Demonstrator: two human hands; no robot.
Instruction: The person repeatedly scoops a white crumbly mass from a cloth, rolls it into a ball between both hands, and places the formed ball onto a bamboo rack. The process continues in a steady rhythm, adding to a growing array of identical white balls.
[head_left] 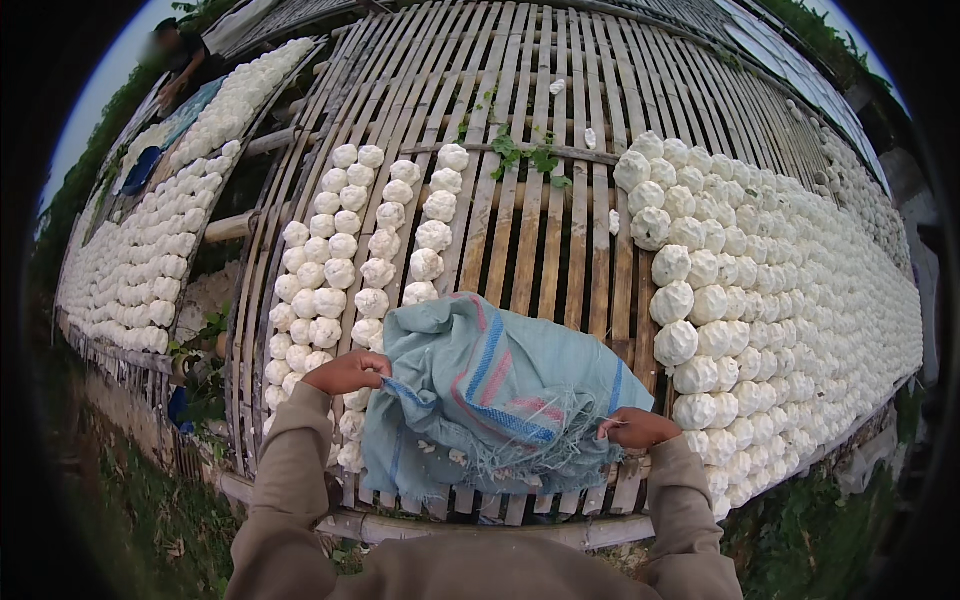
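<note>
A blue-green woven sack (540, 350) with blue and pink stripes lies crumpled over the bamboo slats in front of me. Its near edge is frayed, with loose threads and a few white crumbs on it. My left hand (347, 373) pinches the sack's edge on the left side. On the right, my right hand (640, 428) grips another part of its edge, beside the nearest white lumps. Rows of white, rounded lumps (340, 273) lie to the left of the sack, some partly hidden by it. A wide block of similar lumps (710, 303) covers the right side.
The bamboo slat platform (480, 60) stretches far ahead, with gaps between slats. A green vine (525, 157) pokes through it. Another lump-covered platform (150, 255) stands at left across a gap, with a blue container (142, 170) on it. A person (180, 60) bends there.
</note>
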